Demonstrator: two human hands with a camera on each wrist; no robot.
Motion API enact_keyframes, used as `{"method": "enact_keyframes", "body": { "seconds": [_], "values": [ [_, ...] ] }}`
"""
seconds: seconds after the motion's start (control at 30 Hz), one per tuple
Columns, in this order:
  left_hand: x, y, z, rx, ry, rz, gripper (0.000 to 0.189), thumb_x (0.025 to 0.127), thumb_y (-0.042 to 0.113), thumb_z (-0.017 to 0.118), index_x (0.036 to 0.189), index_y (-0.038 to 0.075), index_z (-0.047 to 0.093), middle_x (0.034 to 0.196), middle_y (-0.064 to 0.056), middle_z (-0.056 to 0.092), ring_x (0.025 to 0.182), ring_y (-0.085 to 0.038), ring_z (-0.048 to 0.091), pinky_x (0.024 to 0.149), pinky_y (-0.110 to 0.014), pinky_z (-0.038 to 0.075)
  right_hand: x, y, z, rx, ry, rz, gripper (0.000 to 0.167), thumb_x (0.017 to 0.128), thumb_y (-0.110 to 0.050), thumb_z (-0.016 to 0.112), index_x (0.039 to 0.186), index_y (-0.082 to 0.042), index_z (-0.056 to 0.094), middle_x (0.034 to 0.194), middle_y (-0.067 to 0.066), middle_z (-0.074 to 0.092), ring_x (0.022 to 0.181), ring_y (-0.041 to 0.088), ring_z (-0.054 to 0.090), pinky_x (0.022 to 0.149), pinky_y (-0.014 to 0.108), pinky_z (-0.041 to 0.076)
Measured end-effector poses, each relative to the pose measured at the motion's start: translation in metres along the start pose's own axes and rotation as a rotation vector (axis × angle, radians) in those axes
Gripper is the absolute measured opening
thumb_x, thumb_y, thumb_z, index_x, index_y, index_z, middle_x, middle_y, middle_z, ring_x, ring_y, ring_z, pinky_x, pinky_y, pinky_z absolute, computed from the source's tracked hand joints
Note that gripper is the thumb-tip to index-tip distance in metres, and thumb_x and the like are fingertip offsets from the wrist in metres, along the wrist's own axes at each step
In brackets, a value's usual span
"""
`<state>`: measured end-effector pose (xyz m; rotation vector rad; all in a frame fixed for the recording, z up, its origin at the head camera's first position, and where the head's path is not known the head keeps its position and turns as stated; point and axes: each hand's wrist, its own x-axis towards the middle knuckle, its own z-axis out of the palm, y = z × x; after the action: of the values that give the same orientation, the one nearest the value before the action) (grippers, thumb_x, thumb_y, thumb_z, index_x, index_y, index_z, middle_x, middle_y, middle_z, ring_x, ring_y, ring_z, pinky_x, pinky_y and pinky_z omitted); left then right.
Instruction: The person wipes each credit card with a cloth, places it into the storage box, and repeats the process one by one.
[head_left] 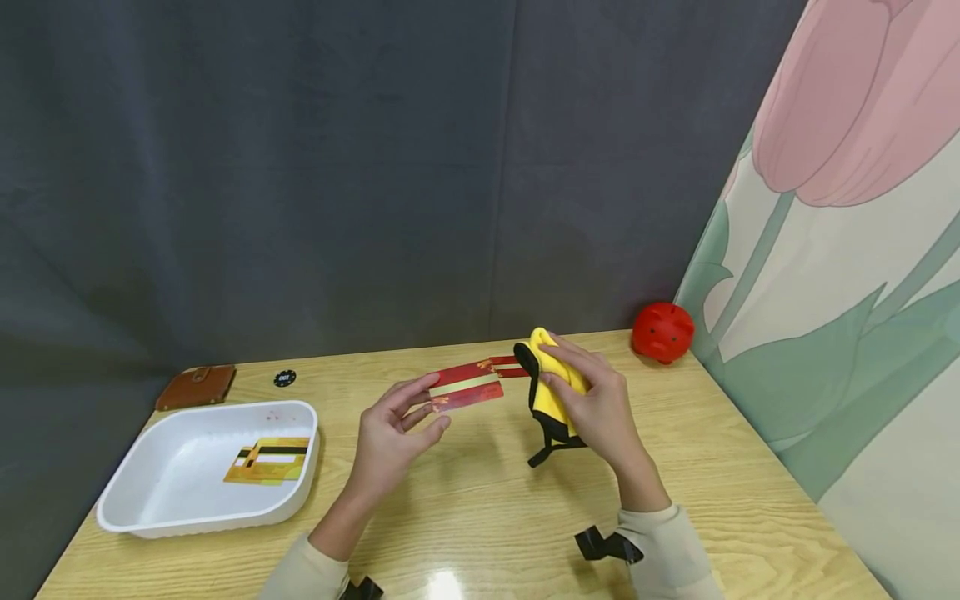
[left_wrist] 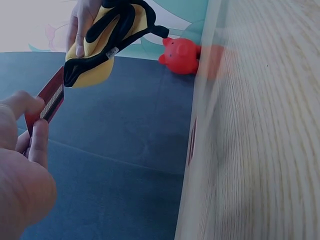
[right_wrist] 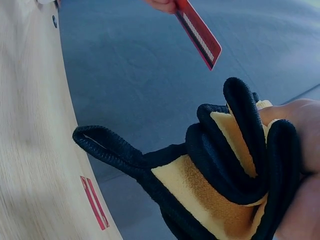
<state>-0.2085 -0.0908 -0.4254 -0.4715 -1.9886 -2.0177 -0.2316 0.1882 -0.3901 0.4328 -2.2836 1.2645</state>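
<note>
Between thumb and fingers, my left hand (head_left: 393, 433) pinches a red bank card (head_left: 467, 386) by its left end, raised above the table. The card has a pale stripe across it in the head view; a dark stripe shows on its other face in the left wrist view (left_wrist: 52, 104). My right hand (head_left: 600, 404) grips a bunched yellow cloth (head_left: 553, 387) with black edging and a hanging loop (right_wrist: 107, 147). Cloth and held card are close but apart in the right wrist view. Behind them, another red card (head_left: 512, 367) lies on the table, partly hidden by the cloth.
A white tray (head_left: 112, 508) at the left contains overlapping yellow cards (head_left: 277, 460). Behind it are a brown wallet (head_left: 197, 387) and a black poker chip (head_left: 285, 378). A red piggy bank (head_left: 663, 332) stands at the back right, near the wall.
</note>
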Motion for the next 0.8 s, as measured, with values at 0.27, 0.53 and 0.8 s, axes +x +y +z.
{"method": "enact_keyframes", "body": {
  "seconds": [0.27,0.53,0.8],
  "values": [
    [-0.0005,0.0014,0.0011,0.040,0.095,-0.028,0.031,0.090,-0.010,0.072,0.118,0.003,0.076,0.115,-0.019,0.072,0.097,-0.005,0.074,0.083,-0.023,0.063,0.0005,0.0001,-0.0016,-0.003,0.002,0.000,0.040,0.089,-0.002,0.079,0.125,-0.019,0.076,0.143,0.001,0.066,0.109,0.023,0.061,0.076,0.013,0.052],
    [0.0017,-0.0012,-0.0037,0.067,0.125,-0.034,0.010,0.094,0.003,0.074,0.103,0.001,0.078,0.087,-0.006,0.073,0.073,-0.009,0.071,0.069,-0.022,0.062,0.0005,0.0008,-0.0013,0.010,0.000,0.000,0.040,0.088,-0.002,0.079,0.125,-0.018,0.077,0.142,0.001,0.066,0.109,0.021,0.060,0.075,0.013,0.052],
    [0.0024,-0.0021,-0.0053,0.200,0.179,0.010,0.008,0.088,0.010,0.082,0.090,0.002,0.080,0.076,0.000,0.058,0.068,-0.008,0.052,0.061,-0.018,0.046,0.0002,0.0011,-0.0014,0.025,-0.006,0.004,0.040,0.089,-0.002,0.079,0.125,-0.018,0.076,0.143,0.002,0.066,0.110,0.021,0.060,0.076,0.013,0.052]
  ]
}}
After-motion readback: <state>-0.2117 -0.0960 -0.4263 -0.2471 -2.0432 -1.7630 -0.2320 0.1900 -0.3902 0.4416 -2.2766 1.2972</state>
